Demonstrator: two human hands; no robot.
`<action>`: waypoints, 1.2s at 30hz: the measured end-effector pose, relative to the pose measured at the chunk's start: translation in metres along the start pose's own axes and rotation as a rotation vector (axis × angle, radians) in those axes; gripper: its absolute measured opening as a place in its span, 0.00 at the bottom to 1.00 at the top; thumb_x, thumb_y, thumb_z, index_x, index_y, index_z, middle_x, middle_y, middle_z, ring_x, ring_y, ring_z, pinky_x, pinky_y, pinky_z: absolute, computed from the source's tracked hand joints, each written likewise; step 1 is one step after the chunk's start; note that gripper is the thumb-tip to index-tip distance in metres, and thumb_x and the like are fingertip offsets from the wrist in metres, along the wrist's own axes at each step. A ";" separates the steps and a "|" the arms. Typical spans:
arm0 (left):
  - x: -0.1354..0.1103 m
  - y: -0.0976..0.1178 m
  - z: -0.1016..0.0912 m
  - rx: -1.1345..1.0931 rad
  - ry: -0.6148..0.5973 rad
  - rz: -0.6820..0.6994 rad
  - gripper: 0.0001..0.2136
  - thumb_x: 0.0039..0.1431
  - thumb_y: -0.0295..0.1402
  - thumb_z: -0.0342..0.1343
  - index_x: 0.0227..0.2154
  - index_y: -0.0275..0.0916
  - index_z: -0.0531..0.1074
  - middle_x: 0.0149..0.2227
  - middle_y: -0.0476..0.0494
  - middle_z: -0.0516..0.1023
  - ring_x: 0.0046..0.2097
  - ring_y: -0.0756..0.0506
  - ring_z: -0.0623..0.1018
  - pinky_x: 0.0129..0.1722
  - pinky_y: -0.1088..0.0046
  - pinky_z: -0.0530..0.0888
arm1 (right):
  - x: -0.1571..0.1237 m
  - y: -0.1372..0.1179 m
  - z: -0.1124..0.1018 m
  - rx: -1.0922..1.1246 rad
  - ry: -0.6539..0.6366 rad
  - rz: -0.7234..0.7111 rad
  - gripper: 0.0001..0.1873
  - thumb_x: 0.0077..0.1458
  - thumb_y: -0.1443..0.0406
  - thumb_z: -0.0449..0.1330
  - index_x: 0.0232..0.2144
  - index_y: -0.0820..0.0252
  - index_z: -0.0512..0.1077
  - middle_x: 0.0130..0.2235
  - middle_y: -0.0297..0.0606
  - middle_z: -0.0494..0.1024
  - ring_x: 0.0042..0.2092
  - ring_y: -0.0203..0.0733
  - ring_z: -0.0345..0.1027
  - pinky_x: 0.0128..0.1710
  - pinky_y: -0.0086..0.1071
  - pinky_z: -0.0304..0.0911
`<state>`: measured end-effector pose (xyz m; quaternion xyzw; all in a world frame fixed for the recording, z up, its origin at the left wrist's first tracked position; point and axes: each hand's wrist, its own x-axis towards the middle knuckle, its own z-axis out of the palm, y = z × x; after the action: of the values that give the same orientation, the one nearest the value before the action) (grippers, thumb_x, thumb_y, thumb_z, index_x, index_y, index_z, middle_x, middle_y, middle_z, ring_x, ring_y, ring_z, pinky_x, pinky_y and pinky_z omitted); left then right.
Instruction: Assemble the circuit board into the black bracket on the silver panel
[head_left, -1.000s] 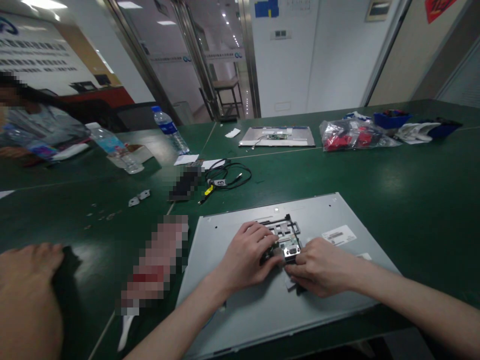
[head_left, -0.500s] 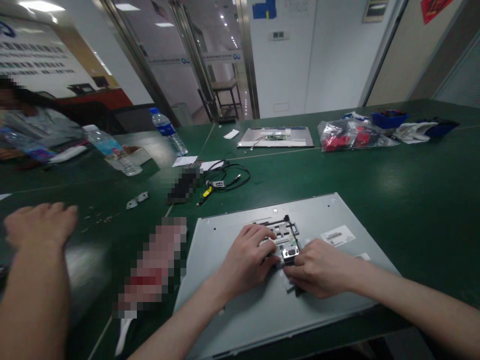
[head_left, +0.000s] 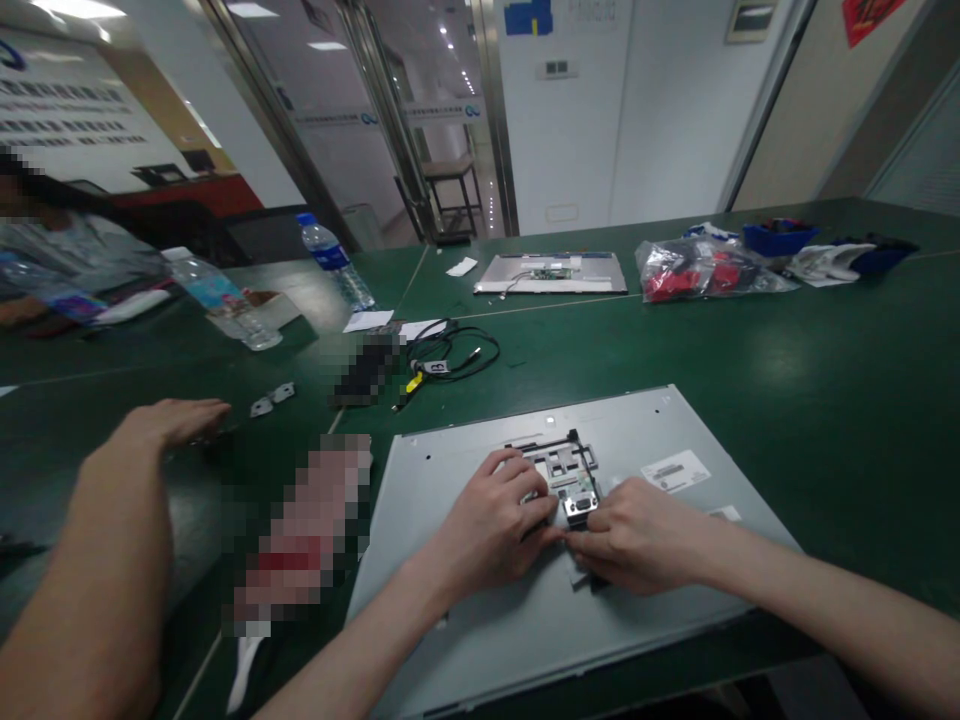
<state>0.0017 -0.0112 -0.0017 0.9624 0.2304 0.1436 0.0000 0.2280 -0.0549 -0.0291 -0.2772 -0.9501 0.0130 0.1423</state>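
A large grey metal panel (head_left: 465, 480), apparently the back of a screen, lies flat on the green table. In its recess sits a small metal-framed board with a video port (head_left: 580, 508); a thin black cable (head_left: 582, 455) runs along it. My left hand (head_left: 501, 515) rests at the port's left side with fingers bent and closed, its thumb stretched towards the right fingertips. Pinched close at the port's lower right edge is my right hand (head_left: 634, 535). Whatever either hand's fingertips grip is hidden. A dark piece (head_left: 598, 583) shows partly under the right hand.
A co-worker's hand (head_left: 176, 422) reaches in at left near small metal plates (head_left: 272, 400). Around the table are a coiled black cable (head_left: 465, 375), water bottles (head_left: 335, 260), a bare display panel (head_left: 551, 274), a plastic bag with red items (head_left: 705, 270) and blue bins (head_left: 780, 238).
The co-worker's hand has moved right, over the small parts. My left thumb has shifted slightly right to the right fingertips; my right hand stays almost still.
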 end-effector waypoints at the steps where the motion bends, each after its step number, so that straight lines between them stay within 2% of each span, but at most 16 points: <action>1: 0.000 0.000 0.000 0.002 0.000 -0.001 0.10 0.64 0.41 0.54 0.37 0.42 0.76 0.36 0.45 0.76 0.43 0.42 0.73 0.53 0.56 0.65 | 0.000 0.000 0.000 -0.001 0.001 -0.001 0.11 0.63 0.64 0.52 0.41 0.59 0.73 0.24 0.31 0.75 0.21 0.35 0.60 0.23 0.38 0.35; 4: 0.000 0.000 0.001 0.003 -0.004 -0.013 0.11 0.63 0.42 0.54 0.38 0.42 0.76 0.37 0.45 0.76 0.43 0.41 0.73 0.52 0.55 0.66 | 0.000 0.000 0.000 0.000 0.010 -0.004 0.12 0.63 0.63 0.52 0.44 0.58 0.72 0.24 0.31 0.75 0.21 0.34 0.59 0.24 0.38 0.34; 10: -0.001 -0.001 0.001 -0.002 -0.023 -0.018 0.10 0.62 0.41 0.56 0.39 0.42 0.76 0.38 0.44 0.76 0.44 0.41 0.73 0.53 0.55 0.66 | 0.000 -0.001 -0.001 -0.006 -0.001 -0.004 0.10 0.63 0.64 0.51 0.41 0.58 0.72 0.24 0.31 0.76 0.21 0.34 0.58 0.24 0.38 0.34; 21: -0.001 -0.001 0.000 -0.005 -0.020 -0.004 0.11 0.60 0.38 0.56 0.42 0.41 0.75 0.39 0.43 0.76 0.45 0.40 0.73 0.52 0.54 0.66 | 0.000 -0.002 -0.005 0.009 0.009 -0.021 0.10 0.62 0.65 0.52 0.42 0.60 0.71 0.24 0.31 0.74 0.21 0.33 0.55 0.24 0.37 0.36; 28: -0.001 -0.002 0.000 -0.009 -0.022 -0.027 0.11 0.60 0.38 0.56 0.42 0.41 0.75 0.39 0.43 0.76 0.44 0.41 0.73 0.52 0.54 0.66 | 0.001 -0.002 -0.004 -0.004 -0.019 -0.007 0.07 0.61 0.65 0.53 0.34 0.59 0.69 0.24 0.31 0.75 0.21 0.33 0.56 0.24 0.37 0.35; 36: -0.002 -0.001 0.000 -0.026 -0.061 -0.029 0.12 0.60 0.40 0.56 0.43 0.41 0.74 0.39 0.43 0.75 0.45 0.40 0.73 0.53 0.53 0.65 | 0.000 -0.001 -0.001 -0.009 -0.010 0.014 0.07 0.61 0.65 0.53 0.33 0.59 0.70 0.24 0.31 0.75 0.21 0.33 0.58 0.24 0.37 0.35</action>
<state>-0.0004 -0.0109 -0.0020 0.9629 0.2422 0.1173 0.0218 0.2275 -0.0555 -0.0282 -0.2845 -0.9488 0.0112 0.1364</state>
